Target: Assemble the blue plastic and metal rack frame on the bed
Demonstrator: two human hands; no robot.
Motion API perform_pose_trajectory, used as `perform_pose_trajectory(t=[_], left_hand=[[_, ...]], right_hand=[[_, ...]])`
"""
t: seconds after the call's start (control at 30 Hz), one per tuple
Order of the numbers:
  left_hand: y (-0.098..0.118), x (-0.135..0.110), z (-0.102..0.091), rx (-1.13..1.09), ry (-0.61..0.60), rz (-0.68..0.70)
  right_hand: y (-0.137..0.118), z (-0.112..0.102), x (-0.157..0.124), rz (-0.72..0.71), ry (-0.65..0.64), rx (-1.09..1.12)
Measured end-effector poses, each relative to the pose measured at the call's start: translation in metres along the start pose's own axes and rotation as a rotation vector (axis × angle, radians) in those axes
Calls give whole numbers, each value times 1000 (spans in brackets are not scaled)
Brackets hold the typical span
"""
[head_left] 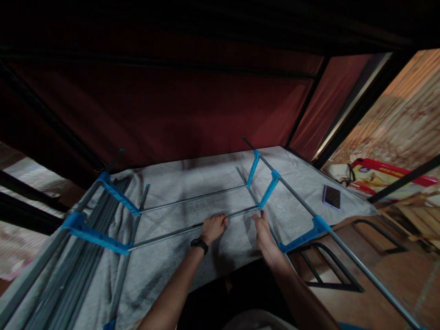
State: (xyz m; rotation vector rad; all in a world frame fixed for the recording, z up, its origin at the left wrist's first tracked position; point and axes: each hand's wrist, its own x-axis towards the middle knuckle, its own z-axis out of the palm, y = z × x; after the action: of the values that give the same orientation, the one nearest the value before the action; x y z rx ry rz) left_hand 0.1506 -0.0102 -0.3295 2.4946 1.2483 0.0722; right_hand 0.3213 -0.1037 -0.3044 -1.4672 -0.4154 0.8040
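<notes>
A frame of thin grey metal rods joined by blue plastic connectors (pixel 269 189) lies on a grey blanket (pixel 192 178) spread over a bed. My left hand (pixel 213 228), with a black watch on the wrist, is curled over the nearest crosswise rod (pixel 165 235). My right hand (pixel 263 229) reaches with fingers stretched forward, fingertips at the right end of that same rod, close to a blue connector. A second crosswise rod (pixel 192 198) runs parallel a little farther away.
A bundle of loose grey rods (pixel 68 270) lies along the blanket's left side. A dark phone (pixel 332 196) rests on the blanket at the right. Black bed rails (pixel 330 270) stand below right. A red curtain (pixel 165 105) hangs behind. A red-and-yellow box (pixel 385 176) sits at far right.
</notes>
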Motion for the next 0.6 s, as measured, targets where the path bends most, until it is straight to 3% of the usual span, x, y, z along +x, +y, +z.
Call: perform_pose_trajectory(t=[0.07, 0.13, 0.23, 0.27, 0.3, 0.37, 0.43, 0.5, 0.6], left_hand=[[0, -1, -1, -10, 0, 3], [0, -1, -1, -15, 11, 6], [-1, 0, 1, -16, 18, 6], [-1, 0, 1, -17, 12, 3], [-2, 1, 1, -19, 4, -2], [-2, 2, 1, -23, -7, -11], [-1, 2, 1, -25, -10, -11], [-1, 2, 0, -20, -10, -9], [1, 1, 0, 16, -4, 7]], right_hand=[[-29, -3, -55, 201, -207, 34], [-72, -21, -108, 265, -571, 35], [-149, -84, -152, 203, -989, -226], [-172, -112, -153, 131, -991, -282], [-194, -141, -146, 54, -914, -307], [-224, -191, -111, -159, -553, -213], [-234, -220, -56, -343, -256, -61], [-222, -221, 4, -319, -189, 30], [-175, -186, 72, -199, -142, 107]])
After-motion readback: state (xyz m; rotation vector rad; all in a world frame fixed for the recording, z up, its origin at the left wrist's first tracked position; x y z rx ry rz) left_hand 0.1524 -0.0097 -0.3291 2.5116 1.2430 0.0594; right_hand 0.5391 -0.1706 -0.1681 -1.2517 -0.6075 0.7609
